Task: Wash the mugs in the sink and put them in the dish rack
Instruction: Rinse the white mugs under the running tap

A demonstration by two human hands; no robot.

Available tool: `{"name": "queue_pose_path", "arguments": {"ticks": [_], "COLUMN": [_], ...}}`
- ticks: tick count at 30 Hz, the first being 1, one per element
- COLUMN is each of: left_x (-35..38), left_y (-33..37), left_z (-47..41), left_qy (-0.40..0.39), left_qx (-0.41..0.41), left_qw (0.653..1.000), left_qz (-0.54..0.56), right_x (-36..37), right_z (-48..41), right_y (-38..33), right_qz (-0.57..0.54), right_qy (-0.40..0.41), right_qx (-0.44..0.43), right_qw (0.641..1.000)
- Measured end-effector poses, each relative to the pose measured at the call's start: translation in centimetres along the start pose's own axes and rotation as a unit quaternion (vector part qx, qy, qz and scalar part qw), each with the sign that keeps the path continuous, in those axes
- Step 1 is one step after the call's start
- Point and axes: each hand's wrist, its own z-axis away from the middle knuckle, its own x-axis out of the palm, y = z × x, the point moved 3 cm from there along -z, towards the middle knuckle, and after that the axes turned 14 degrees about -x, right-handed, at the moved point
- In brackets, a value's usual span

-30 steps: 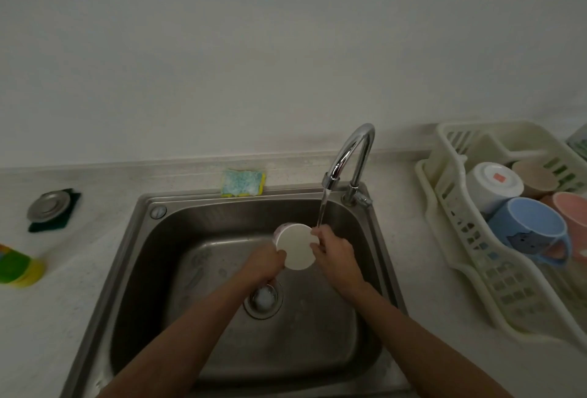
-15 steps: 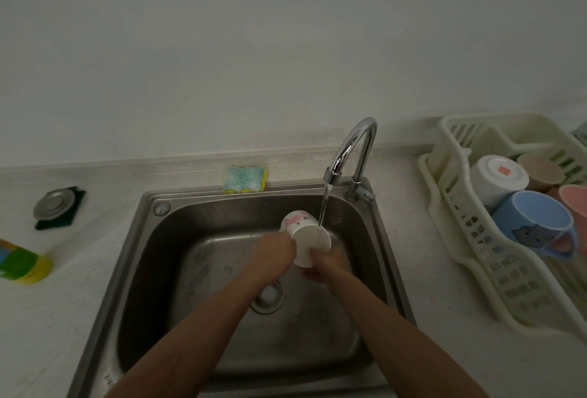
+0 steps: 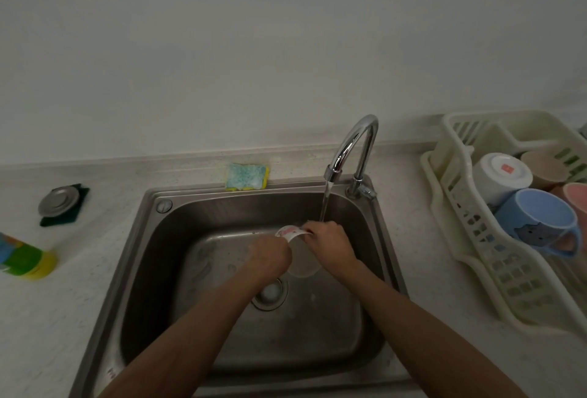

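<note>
A white mug with a pink print [image 3: 300, 251] is held between both hands over the steel sink [image 3: 197, 216], just under the running tap [image 3: 352, 146]. My left hand [image 3: 270, 256] grips its left side. My right hand [image 3: 330, 245] grips its right side at the rim, and the water stream lands on this hand's knuckles. Most of the mug is hidden by the hands. The cream dish rack [image 3: 495, 267] on the right holds several mugs, among them a white mug [image 3: 500, 175], a blue mug [image 3: 540, 222] and a pink mug [image 3: 576, 197].
A blue-and-yellow sponge [image 3: 247, 177] lies on the sink's back ledge. On the counter at left sit a metal sink strainer lid on a dark pad [image 3: 60, 203] and a green-and-yellow bottle [image 3: 25, 259]. The drain [image 3: 270, 294] is below my hands.
The mug has turned in my hands; its round white base no longer faces me. My right hand moved from beneath the mug up to its rim under the stream.
</note>
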Motion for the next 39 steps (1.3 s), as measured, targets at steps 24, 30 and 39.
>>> {"name": "queue_pose_path", "arguments": {"ticks": [24,30,39], "left_x": [0.2,0.8,3.2], "left_y": [2.0,1.9,-0.4], "left_z": [1.6,1.8,-0.1], "left_qy": [0.000,0.021,-0.236], "left_qx": [-0.016,0.050,0.003], "left_qw": [0.971,0.992,0.873], "left_qz": [0.237,0.116,0.426], "right_x": [1.2,-1.0,1.0], "right_z": [2.9,1.6,5.9], "right_y": [1.5,1.2,3.1], "right_qz": [-0.289,-0.072,-0.537], "right_qy": [0.188,0.070,-0.046], "right_qx": [0.418,0.118,0.251], "right_qw": [0.841,0.988,0.804]}}
